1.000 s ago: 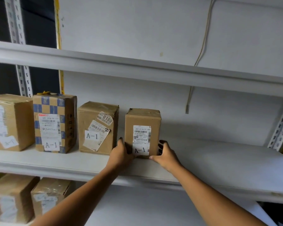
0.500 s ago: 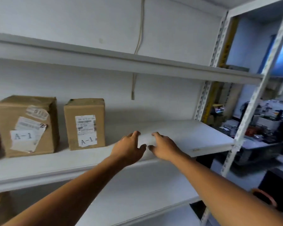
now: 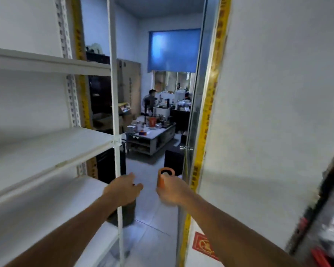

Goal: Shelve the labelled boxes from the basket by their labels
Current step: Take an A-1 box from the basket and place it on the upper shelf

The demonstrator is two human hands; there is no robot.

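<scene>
No labelled box and no basket are in view. My left hand hangs in mid-air just right of the white shelf unit's front post, fingers relaxed and holding nothing. My right hand is level with it a little to the right, fingers loosely curled and holding nothing. An orange cylinder stands on the floor behind the right hand. The white shelves at the left show bare boards.
A white panel edged with yellow tape closes off the right. A dark round bin stands below my left hand. Beyond the floor lane are a cluttered low table and a person. Blurred red and black items lie at the lower right.
My view has swung right, off the A-1 boxes, toward the aisle and the room beyond. Both hands have left the box on the shelf and now hang free in front of me.
</scene>
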